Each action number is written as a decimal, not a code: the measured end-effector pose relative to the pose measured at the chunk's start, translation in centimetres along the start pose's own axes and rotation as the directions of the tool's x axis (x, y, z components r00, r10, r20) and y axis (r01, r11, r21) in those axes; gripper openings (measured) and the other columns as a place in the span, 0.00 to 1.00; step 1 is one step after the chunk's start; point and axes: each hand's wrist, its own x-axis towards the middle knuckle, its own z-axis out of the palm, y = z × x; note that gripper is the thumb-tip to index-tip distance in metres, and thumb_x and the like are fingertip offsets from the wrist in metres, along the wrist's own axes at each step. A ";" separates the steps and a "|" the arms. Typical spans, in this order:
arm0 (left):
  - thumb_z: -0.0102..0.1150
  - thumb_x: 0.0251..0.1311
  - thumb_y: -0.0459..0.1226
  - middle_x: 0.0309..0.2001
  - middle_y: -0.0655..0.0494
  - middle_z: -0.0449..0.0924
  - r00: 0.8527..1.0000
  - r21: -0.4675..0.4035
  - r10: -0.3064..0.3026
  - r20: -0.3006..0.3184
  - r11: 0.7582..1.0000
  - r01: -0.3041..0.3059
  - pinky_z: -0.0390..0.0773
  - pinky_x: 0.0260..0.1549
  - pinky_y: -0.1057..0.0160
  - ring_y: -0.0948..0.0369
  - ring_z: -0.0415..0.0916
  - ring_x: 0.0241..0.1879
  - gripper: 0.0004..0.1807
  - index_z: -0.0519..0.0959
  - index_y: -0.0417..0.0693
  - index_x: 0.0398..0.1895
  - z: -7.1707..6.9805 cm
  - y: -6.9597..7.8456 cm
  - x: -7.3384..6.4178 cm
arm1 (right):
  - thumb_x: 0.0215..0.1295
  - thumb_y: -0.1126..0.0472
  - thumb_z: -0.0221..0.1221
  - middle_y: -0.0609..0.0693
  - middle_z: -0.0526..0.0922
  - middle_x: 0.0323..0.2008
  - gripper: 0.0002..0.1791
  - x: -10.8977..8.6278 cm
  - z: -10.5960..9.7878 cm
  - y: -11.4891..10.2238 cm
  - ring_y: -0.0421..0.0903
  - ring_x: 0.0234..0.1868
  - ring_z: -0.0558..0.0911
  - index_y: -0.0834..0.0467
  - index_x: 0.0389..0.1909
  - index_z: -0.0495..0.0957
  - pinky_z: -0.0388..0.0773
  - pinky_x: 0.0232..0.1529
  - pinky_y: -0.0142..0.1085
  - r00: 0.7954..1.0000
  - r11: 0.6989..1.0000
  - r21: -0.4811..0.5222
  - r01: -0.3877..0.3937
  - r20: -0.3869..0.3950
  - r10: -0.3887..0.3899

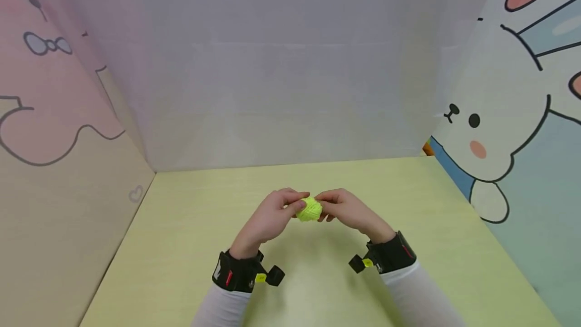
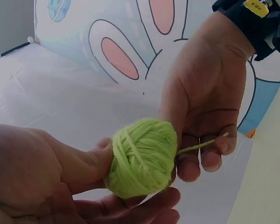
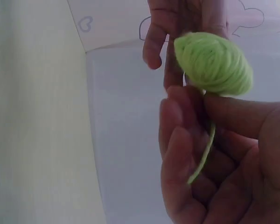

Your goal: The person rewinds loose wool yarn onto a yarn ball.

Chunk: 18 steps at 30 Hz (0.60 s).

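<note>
A small ball of bright yellow-green yarn [image 1: 310, 209] is held up over the table, between both hands. My left hand [image 1: 274, 214] grips it from the left, thumb on the near side and fingers beneath and behind, as the left wrist view shows. On the other side, my right hand [image 1: 347, 211] pinches the yarn's loose strand between thumb and fingertips, right beside the ball. A short yarn tail [image 3: 205, 156] hangs from that pinch across the right fingers, its free end [image 2: 225, 135] showing in the left wrist view.
The pale yellow tabletop [image 1: 190, 246] lies under both forearms. A plain whitish curtain [image 1: 281, 74] closes off the back. Cartoon-printed side panels stand at left and right, with a rabbit [image 1: 499, 130] on the right one. Each wrist wears a black strap [image 1: 390, 252] with a small camera.
</note>
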 end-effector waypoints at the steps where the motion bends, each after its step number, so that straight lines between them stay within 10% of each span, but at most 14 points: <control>1: 0.54 0.72 0.38 0.46 0.58 0.78 1.000 -0.001 -0.005 0.006 1.000 0.005 0.83 0.42 0.61 0.62 0.77 0.40 0.18 0.77 0.46 0.62 0.1 0.0 0.0 | 0.77 0.61 0.51 0.55 0.84 0.40 0.14 -0.1 0.0 -0.2 0.56 0.37 0.82 0.63 0.52 0.80 0.83 0.40 0.44 1.000 1.000 0.002 -0.006 -0.008 0.006; 10: 0.56 0.72 0.39 0.45 0.56 0.76 0.998 0.131 -0.024 -0.063 0.991 0.032 0.82 0.33 0.62 0.63 0.77 0.33 0.20 0.75 0.45 0.64 -0.1 0.4 -0.5 | 0.77 0.58 0.52 0.57 0.83 0.49 0.17 -0.8 0.9 -3.1 0.47 0.44 0.83 0.65 0.56 0.79 0.82 0.50 0.46 0.992 0.996 0.023 -0.085 -0.095 0.087; 14: 0.57 0.71 0.41 0.43 0.56 0.75 0.992 0.225 0.004 -0.124 0.974 0.024 0.77 0.27 0.64 0.61 0.73 0.32 0.21 0.75 0.44 0.64 0.2 0.5 -0.3 | 0.74 0.61 0.55 0.53 0.86 0.45 0.16 -1.3 1.7 -4.5 0.41 0.35 0.83 0.62 0.58 0.79 0.83 0.35 0.37 0.978 0.976 -0.209 -0.067 -0.208 0.022; 18: 0.59 0.69 0.40 0.44 0.54 0.76 0.974 0.284 0.068 -0.217 0.959 -0.004 0.77 0.25 0.64 0.61 0.70 0.32 0.21 0.76 0.42 0.62 0.5 0.5 -0.1 | 0.68 0.65 0.60 0.50 0.88 0.36 0.16 -1.5 2.6 -5.2 0.36 0.27 0.81 0.61 0.55 0.81 0.73 0.19 0.32 0.935 0.883 -0.467 -0.053 -0.333 -0.120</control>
